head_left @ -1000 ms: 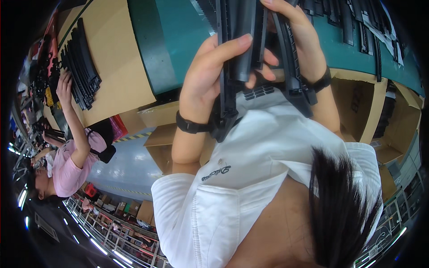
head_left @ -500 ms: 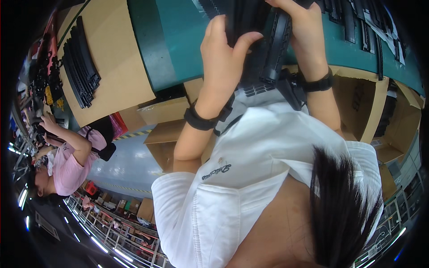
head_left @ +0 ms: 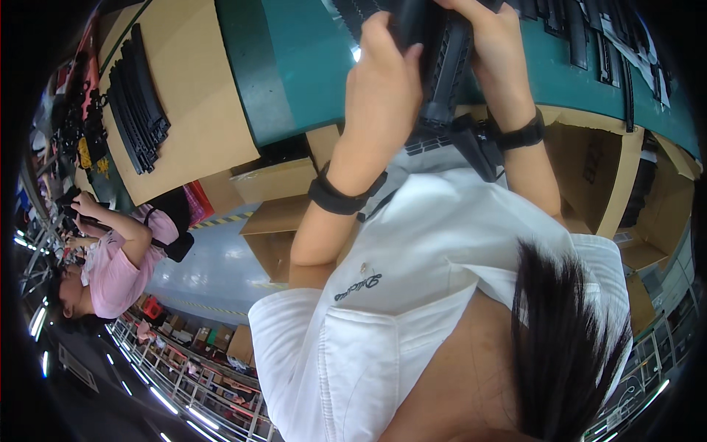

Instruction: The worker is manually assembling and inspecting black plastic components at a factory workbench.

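Note:
Between my hands, close to my body, is a long black plastic part (head_left: pixel 446 81) with a ribbed, channelled surface and one end toward me. My left hand (head_left: pixel 381 96) is closed round a smooth dark piece beside its left side, thumb uppermost; whether the two pieces are joined I cannot tell. My right hand (head_left: pixel 501 62) grips the ribbed part from the right, its fingertips partly cut off by the upper picture edge. Both wrists wear black bands. A black bracket-like object (head_left: pixel 473 147) shows just below the right hand, in front of my shirt.
The green worktable (head_left: pixel 302 81) carries several black strips (head_left: pixel 578 33) at the right. On a cardboard sheet (head_left: pixel 195 81) at the left lies a row of black strips (head_left: pixel 140 103). Open cardboard boxes (head_left: pixel 589 173) stand below the table edge. A co-worker in pink (head_left: pixel 125 258) works at far left.
My left hand has moved up and right, its fingers closing round the dark piece. The ribbed part has shifted slightly upward. My right hand has barely moved.

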The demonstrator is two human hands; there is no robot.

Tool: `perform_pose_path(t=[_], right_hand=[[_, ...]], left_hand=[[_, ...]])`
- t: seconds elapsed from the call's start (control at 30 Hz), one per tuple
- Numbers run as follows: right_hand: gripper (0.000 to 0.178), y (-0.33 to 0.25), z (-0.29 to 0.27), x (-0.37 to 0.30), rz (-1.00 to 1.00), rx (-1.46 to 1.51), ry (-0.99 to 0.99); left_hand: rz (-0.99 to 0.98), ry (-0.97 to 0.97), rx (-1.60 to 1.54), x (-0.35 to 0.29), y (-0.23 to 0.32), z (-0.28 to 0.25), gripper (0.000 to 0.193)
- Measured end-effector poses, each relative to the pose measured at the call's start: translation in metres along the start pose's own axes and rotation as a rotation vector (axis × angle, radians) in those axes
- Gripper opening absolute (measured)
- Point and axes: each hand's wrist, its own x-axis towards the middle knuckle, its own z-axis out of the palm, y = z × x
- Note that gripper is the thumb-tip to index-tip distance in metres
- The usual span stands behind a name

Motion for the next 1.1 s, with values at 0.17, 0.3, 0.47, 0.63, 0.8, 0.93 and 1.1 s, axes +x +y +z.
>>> perform_pose_path(t=[0.17, 0.3, 0.47, 0.63, 0.8, 0.93, 1.1], right_hand=[[0.013, -0.007, -0.001, -0.002, -0.057, 0.018, 0.014], [0.014, -0.018, -0.006, -0.001, -0.025, 0.058, 0.039], [0.017, -0.025, -0.009, -0.002, 0.215, 0.224, -0.087], [0.015, -0.009, 0.008, -0.005, 0.067, 0.125, -0.070], [0.020, -0.010, 0.002, 0.006, -0.027, 0.035, -0.074], [0.023, -0.012, 0.007, 0.010, -0.084, 0.032, -0.017], [0.031, -0.004, 0.002, 0.015, -0.169, -0.115, -0.028]], left_hand=[[0.058, 0.077, 0.073, -0.005, -0.011, 0.019, 0.043], [-0.076, -0.194, -0.455, 0.005, -0.011, -0.006, 0.044], [-0.511, -0.444, -1.227, 0.009, -0.007, -0.027, 0.038], [-0.568, -0.319, -1.524, 0.006, 0.002, -0.011, 0.033], [-0.527, -0.491, -1.463, 0.006, -0.014, -0.021, 0.031], [-0.564, -0.577, -1.585, -0.001, -0.005, -0.033, 0.030], [-0.652, -0.586, -1.806, -0.004, -0.015, -0.033, 0.029]])
